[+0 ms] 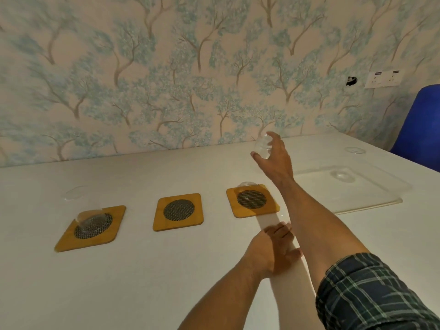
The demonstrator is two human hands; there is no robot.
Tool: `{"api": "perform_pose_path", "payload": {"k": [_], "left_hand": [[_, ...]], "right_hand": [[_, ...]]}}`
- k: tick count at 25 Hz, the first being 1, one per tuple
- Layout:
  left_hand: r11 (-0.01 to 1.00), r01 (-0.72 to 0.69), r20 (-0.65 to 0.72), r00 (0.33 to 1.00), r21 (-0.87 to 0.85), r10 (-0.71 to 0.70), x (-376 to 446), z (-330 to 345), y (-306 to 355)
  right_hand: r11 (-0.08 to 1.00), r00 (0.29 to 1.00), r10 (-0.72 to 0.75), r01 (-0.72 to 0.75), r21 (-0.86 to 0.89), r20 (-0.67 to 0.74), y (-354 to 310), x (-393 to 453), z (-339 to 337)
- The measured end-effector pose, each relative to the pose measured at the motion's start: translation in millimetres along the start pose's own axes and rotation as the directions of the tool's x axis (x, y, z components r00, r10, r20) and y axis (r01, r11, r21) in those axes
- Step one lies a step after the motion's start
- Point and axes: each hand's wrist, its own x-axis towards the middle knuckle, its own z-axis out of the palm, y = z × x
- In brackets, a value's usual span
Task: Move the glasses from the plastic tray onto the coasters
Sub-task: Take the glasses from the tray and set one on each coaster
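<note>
Three bamboo coasters with dark mesh centres lie in a row. A clear glass (pixel 89 220) stands on the left coaster (pixel 64 241). The middle coaster (pixel 178 211) is bare. On the right coaster (pixel 273 208) a faint clear rim (pixel 247 184) shows at the back edge, seemingly another glass. My right hand (pixel 276 160) is shut on a clear glass (pixel 263 146), held in the air beyond the right coaster and left of the clear plastic tray (pixel 371 201). One more glass (pixel 342 175) stands in the tray. My left hand (pixel 278 248) rests flat on the table, holding nothing.
The white table (pixel 166 282) runs back to a wall with tree-pattern wallpaper. A blue chair (pixel 421 129) stands at the far right beside the table. A socket plate (pixel 383 79) sits on the wall.
</note>
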Motion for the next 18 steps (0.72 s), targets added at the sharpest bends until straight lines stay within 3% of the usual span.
{"api": "perform_pose_path", "payload": {"k": [4, 8, 10, 15, 18], "left_hand": [[0.998, 0.068, -0.111, 0.991, -0.011, -0.069, -48.1, -23.0, -36.6], [0.986, 0.138, -0.347, 0.933, 0.089, -0.099, -102.7, -38.1, -101.8], [0.958, 0.285, -0.398, 0.883, 0.037, -0.248, -133.3, -41.5, -134.7], [0.724, 0.690, -0.340, 0.683, 0.009, -0.647, -187.6, -38.9, -188.9], [0.633, 0.774, -0.252, 0.616, 0.018, -0.746, -197.0, -36.7, -194.6]], "right_hand": [[0.999, 0.986, -0.025, 0.020, 0.030, 0.168, -36.8, -24.9, 43.0], [0.997, 0.963, -0.044, 0.026, 0.074, 0.264, -69.1, -47.1, 80.6], [0.996, 0.952, -0.069, 0.048, 0.078, 0.298, -82.2, -58.6, 97.5], [0.991, 0.919, -0.105, 0.064, 0.119, 0.381, -107.7, -85.3, 132.4], [0.990, 0.896, -0.125, 0.085, 0.114, 0.425, -116.7, -97.1, 149.4]]}}
